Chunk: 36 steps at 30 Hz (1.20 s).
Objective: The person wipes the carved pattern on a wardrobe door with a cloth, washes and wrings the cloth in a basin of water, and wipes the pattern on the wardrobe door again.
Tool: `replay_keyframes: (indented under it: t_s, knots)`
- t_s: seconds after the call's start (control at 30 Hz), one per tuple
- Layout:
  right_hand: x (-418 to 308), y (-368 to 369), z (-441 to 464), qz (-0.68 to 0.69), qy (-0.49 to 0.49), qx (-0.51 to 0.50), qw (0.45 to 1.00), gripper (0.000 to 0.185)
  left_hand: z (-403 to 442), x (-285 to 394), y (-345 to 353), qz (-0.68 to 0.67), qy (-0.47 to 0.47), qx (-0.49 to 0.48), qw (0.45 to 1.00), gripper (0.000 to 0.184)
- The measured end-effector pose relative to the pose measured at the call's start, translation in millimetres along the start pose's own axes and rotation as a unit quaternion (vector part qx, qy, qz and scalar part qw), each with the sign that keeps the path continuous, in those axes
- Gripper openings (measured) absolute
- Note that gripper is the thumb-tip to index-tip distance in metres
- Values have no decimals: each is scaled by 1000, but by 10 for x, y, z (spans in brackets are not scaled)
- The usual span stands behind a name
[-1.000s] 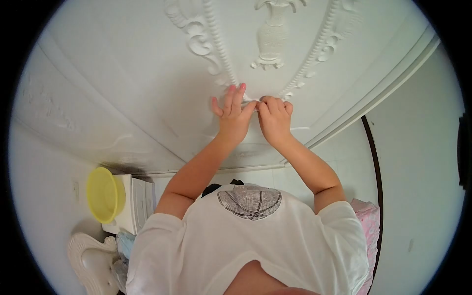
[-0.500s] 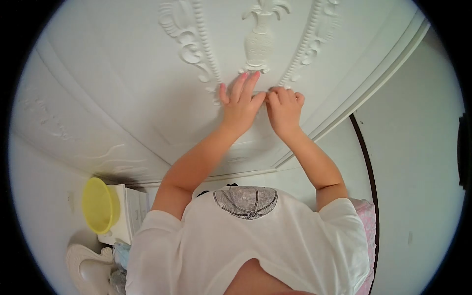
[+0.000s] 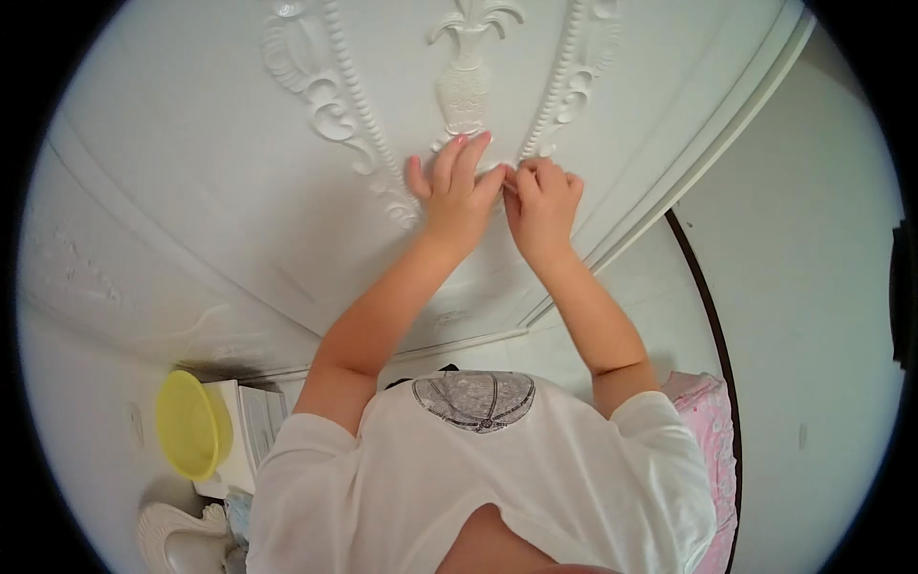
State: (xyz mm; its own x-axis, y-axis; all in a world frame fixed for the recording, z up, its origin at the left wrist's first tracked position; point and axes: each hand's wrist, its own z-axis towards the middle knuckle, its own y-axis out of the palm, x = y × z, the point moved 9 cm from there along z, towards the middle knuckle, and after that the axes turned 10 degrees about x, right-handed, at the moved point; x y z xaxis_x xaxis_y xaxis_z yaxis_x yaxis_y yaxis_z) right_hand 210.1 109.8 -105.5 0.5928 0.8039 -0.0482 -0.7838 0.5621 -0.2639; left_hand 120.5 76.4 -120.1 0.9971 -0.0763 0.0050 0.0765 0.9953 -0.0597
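Note:
Both hands are raised against a white panel (image 3: 239,182) with raised carving. My left hand (image 3: 457,206) has its outer fingers spread upward, tips near the foot of the moulded vase (image 3: 465,91). Its thumb and index finger meet the fingertips of my right hand (image 3: 543,206). The right hand's fingers are curled and pressed together just right of the left thumb. Whatever lies between the fingertips is too small and hidden to name. Beaded scroll moulding (image 3: 359,105) runs down on the left, and a matching strip (image 3: 559,81) on the right.
At the lower left a yellow basin (image 3: 189,426) stands on a small white cabinet (image 3: 256,421). Below it is a carved cream headboard (image 3: 177,540). Pink patterned fabric (image 3: 710,430) lies at the lower right, beside a dark curved edge (image 3: 715,316).
The view has shifted, so the carved vase and mouldings now appear further left. Both hands have moved up the panel from below the mouldings, staying together at the fingertips.

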Motion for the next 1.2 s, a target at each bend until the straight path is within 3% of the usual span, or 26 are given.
replay_keyframes:
  t_s: [0.23,0.43,0.67,1.03,1.2]
  knots:
    - [-122,189,-411,36,70,-5,997,18,-424,-180,-76,25,3,-41,999,2]
    - [-364,278,-451,75,112,-24,991,13,-422,-391,-256,62,-55,-113,990,3]
    - [-446,391,-439,123,134,-35,983,13,-276,-466,-416,29,-97,-107,989,5]
    - [-205,309,-535,60,70,-73,993,14,-515,-187,-195,20,-9,-127,992,19]
    - [-128,131,-210,34,14,-39,999,14,-197,-88,-153,-4,1,-70,998,17]
